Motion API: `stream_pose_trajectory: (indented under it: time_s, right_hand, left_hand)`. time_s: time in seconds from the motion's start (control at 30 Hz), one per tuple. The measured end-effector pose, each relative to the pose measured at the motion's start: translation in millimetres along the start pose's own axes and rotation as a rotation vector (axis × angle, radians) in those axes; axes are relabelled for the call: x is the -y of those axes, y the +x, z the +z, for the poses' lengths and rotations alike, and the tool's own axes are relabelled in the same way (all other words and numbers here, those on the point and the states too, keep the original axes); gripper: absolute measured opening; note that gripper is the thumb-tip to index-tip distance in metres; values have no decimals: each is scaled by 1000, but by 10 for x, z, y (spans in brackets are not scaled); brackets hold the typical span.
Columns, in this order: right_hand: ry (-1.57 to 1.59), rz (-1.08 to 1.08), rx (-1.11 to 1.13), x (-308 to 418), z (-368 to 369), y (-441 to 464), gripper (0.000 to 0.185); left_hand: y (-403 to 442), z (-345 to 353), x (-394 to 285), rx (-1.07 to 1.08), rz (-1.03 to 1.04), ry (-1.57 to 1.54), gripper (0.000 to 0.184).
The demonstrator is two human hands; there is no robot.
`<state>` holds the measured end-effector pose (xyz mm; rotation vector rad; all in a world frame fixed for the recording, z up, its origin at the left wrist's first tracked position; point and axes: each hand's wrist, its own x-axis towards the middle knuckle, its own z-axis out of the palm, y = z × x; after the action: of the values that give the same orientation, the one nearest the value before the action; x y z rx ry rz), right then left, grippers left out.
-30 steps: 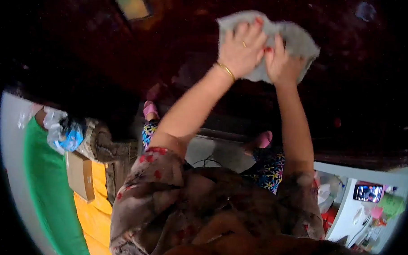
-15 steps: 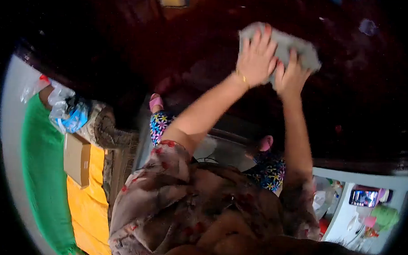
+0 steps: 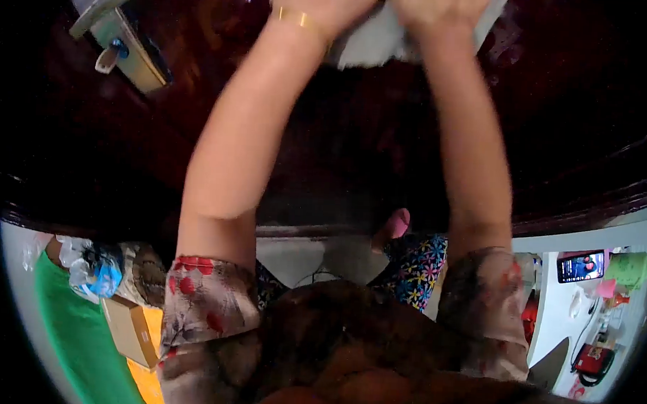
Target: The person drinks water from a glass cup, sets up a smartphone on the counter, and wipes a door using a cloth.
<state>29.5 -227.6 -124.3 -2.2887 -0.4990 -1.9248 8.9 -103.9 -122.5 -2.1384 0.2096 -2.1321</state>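
A pale grey cloth (image 3: 375, 40) lies on the dark reddish, glossy surface (image 3: 354, 132) at the top of the view. My left hand (image 3: 327, 4), with a gold bracelet at the wrist, is at the cloth's left side. My right hand (image 3: 438, 8) rests on the cloth's right part. The fingers of both hands are cut off by the top edge of the frame, so their pose is hidden. Both arms are stretched forward.
Metallic and glassy items (image 3: 122, 42) are on the surface at upper left. Lower left are plastic bags (image 3: 86, 265), a cardboard box (image 3: 130, 330) and green fabric (image 3: 69, 335). At right a phone (image 3: 581, 267) and a red item (image 3: 593, 359) are on a white table (image 3: 558, 317).
Both hands and the cloth have moved up in the view, to its top edge, and the arms are stretched further. The items at upper left show more fully.
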Motion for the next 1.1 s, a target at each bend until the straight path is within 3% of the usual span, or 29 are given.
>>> stream_pose_trajectory:
  time_s: [0.03, 0.07, 0.1, 0.13, 0.17, 0.2, 0.27, 0.33, 0.37, 0.47, 0.57, 0.6, 0.63, 0.73, 0.8, 0.83, 0.87, 0.97, 1.1]
  right_hand:
    - [2, 128, 338, 107, -173, -161, 53]
    - [122, 12, 209, 3, -8, -485, 38]
    - [12, 85, 500, 133, -121, -671, 45]
    - [67, -29, 255, 102, 57, -1081, 37]
    - [102, -34, 192, 149, 112, -1407, 32]
    - [146, -19, 419, 184, 119, -1712, 32]
    - [292, -8, 639, 279, 114, -2343, 27]
    - [309, -155, 581, 405, 103, -3091, 37]
    - [282, -185, 859, 457, 8, -3265, 41]
    - [401, -43, 1120, 617, -172, -3129, 44]
    - [442, -135, 608, 740, -77, -2706, 45]
    - [404, -129, 597, 783, -108, -2358, 46]
    - [368, -15, 784, 833, -140, -1990, 46]
    - [324, -124, 270, 854, -85, -893, 38]
    - [296, -153, 63, 924, -133, -138, 39]
    - [242, -137, 202, 980, -158, 156, 40]
    - [213, -190, 16, 1029, -95, 380, 41]
    - [177, -115, 49, 1249, -100, 563, 33]
    - [324, -209, 459, 1337, -55, -27, 37]
  left_hand:
    - [-182, -73, -35, 78, -18, -118, 54]
    - [-413, -99, -67, 264, 11, -70, 43]
    - [-628, -140, -89, 276, 45, -102, 41]
    - [-864, -191, -107, 290, 77, -131, 39]
    - [-1163, -233, -128, 358, 83, -144, 36]
    - [-1501, -269, -147, 425, 90, -153, 32]
    - [-2249, -360, -187, 610, 113, -232, 36]
    - [-2876, -513, -161, 791, 158, -324, 38]
    - [-3069, -606, -118, 867, 198, -324, 39]
    - [-3240, -809, -69, 890, 42, -311, 44]
    - [-2842, -745, -44, 808, -149, -359, 58]
    - [-2584, -711, 3, 786, -199, -355, 62]
    - [-2280, -665, 82, 672, -246, -347, 60]
    - [-1200, -556, 441, 409, -295, -279, 54]
    - [-646, -458, 707, 289, -288, -158, 51]
    - [-451, -394, 842, 223, -249, -110, 52]
    - [-312, -340, 964, 153, -209, -70, 53]
    - [-246, -241, 1184, 111, -177, -32, 51]
    - [-823, -351, 1077, 270, -187, -59, 45]
